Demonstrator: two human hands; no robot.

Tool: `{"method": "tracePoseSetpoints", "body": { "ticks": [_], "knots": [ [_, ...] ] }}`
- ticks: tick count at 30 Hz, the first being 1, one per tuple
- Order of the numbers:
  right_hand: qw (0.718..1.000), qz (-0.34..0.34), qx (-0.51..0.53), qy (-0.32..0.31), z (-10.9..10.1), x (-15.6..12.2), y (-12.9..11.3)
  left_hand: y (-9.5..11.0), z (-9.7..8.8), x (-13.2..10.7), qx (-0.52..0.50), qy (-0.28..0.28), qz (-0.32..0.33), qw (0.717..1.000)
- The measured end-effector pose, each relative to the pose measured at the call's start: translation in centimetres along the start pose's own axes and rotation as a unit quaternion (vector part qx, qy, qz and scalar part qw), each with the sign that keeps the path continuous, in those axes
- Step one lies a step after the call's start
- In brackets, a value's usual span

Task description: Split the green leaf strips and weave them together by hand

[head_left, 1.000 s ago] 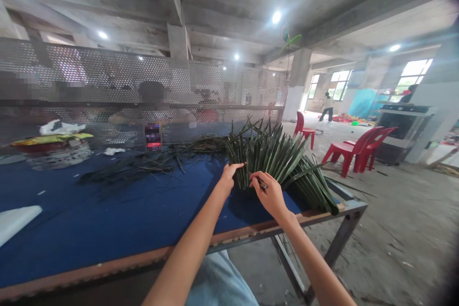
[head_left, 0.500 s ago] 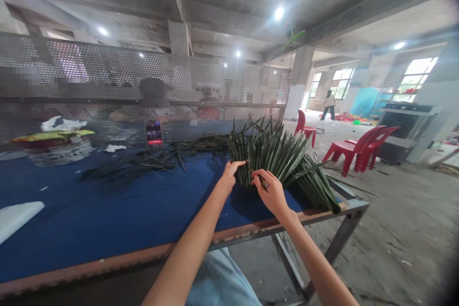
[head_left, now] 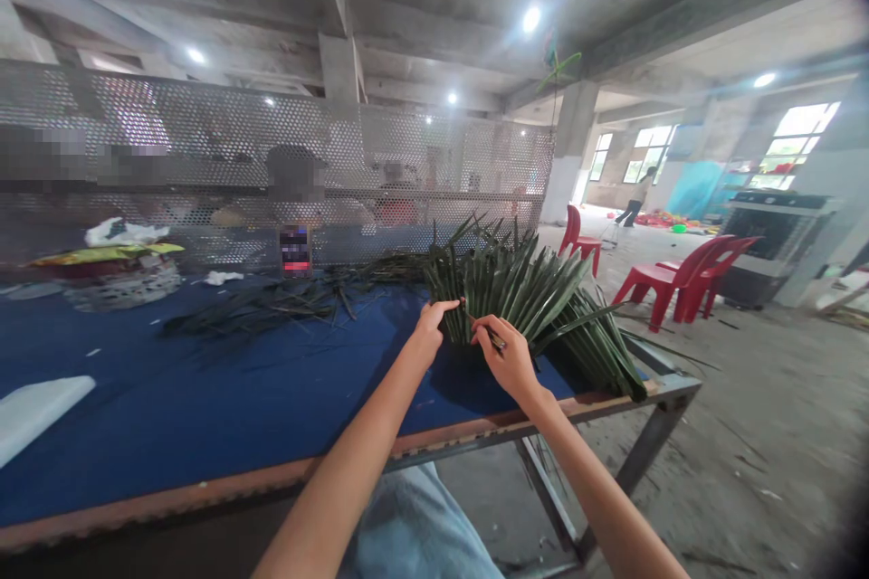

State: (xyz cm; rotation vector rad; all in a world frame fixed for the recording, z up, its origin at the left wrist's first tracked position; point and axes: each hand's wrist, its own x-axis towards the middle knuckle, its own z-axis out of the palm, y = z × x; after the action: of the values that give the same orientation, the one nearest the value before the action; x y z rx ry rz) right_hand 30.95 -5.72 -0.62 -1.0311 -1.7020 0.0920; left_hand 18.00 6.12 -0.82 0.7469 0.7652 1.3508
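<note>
A green pleated palm leaf (head_left: pixel 502 285) stands fanned out over the table's right part, its tips upward. My left hand (head_left: pixel 433 326) grips its left lower side, one digit lying across the front folds and the other fingers partly hidden. Just right of it, my right hand (head_left: pixel 506 351) is closed round a slim tool (head_left: pixel 498 341), its thin end against the lower folds. The tool's exact kind is too small to make out. Another folded palm leaf (head_left: pixel 601 348) lies to the right, along the table edge.
Cut leaf strips (head_left: pixel 272 303) lie scattered on the blue tabletop (head_left: pixel 224 407). A white basket (head_left: pixel 126 285) with a yellow packet, a phone-like screen (head_left: pixel 295 251) and a perforated metal panel (head_left: pixel 434 154) stand behind. Red chairs (head_left: pixel 669 280) are at the right; a person (head_left: pixel 636 197) is farther off.
Both hands have shifted very slightly left on the leaf, keeping their hold. The camera view has moved a little. The distant person has moved right and now leans over.
</note>
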Motion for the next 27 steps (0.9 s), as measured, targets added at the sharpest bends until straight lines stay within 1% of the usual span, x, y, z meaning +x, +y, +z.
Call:
{"method": "tracePoseSetpoints", "body": {
  "ticks": [2, 4, 8, 11, 14, 17, 21, 27],
  "knots": [
    [1.0, -0.012, 0.021, -0.009, 0.6, 0.2, -0.5, 1.0, -0.8, -0.6, 0.015, 0.02, 0.007, 1.0],
    [0.999, -0.021, 0.036, -0.019, 1.4, 0.4, -1.2, 2.1, -1.8, -1.4, 0.025, 0.035, 0.029, 0.999],
    [0.997, -0.038, 0.027, -0.056, 3.4, 0.0, -3.0, 3.9, -4.2, -3.3, 0.037, 0.032, 0.062, 0.997],
    [0.996, -0.049, 0.021, -0.072, 4.5, -0.6, -3.9, 4.5, -5.4, -4.2, 0.038, 0.031, 0.073, 0.996],
    [0.996, -0.054, 0.018, -0.066, 4.8, -1.0, -4.3, 4.4, -5.7, -4.5, 0.036, 0.038, 0.08, 0.995],
    [0.996, -0.058, 0.012, -0.059, 4.8, -1.1, -4.4, 4.3, -5.5, -4.5, 0.036, 0.035, 0.085, 0.995],
    [0.994, -0.082, -0.017, -0.064, 4.7, -1.4, -4.6, 4.2, -5.3, -4.6, 0.031, 0.03, 0.101, 0.994],
    [0.993, -0.095, -0.023, -0.07, 4.6, -1.6, -4.7, 4.2, -5.2, -4.9, 0.045, 0.022, 0.095, 0.994]
  ]
}}
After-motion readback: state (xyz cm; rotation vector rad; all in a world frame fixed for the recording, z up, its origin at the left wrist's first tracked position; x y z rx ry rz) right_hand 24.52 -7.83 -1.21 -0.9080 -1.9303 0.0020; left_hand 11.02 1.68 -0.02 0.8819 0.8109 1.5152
